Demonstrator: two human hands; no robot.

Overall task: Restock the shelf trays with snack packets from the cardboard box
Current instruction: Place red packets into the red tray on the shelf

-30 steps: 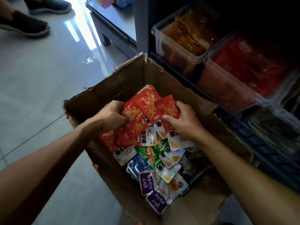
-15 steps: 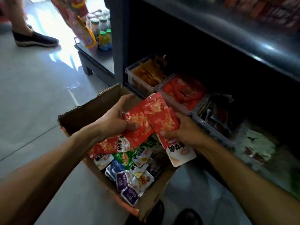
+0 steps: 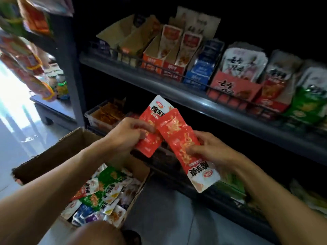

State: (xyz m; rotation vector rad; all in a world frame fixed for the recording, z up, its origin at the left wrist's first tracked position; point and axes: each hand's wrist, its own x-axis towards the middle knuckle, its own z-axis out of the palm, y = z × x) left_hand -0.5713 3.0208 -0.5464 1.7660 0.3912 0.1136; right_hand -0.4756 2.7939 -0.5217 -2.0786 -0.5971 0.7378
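Each grip clamped on red snack packets (image 3: 177,137): left hand (image 3: 131,133), right hand (image 3: 210,151), above cardboard box (image 3: 58,152).

Dark shelving (image 3: 203,101), glossy sunlit floor (image 3: 16,131)

Bottles (image 3: 59,84) stand on a low dark stand (image 3: 53,110) on the glossy floor (image 3: 16,144); hanging snack bags (image 3: 26,55) dangle above that stand.

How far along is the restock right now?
Done: nothing visibly placed yet. In hand: left hand and right hand each grip red foil snack packets, lifted above the brown cardboard box. Left: many mixed packets remain boxed; clear plastic tray awaits.
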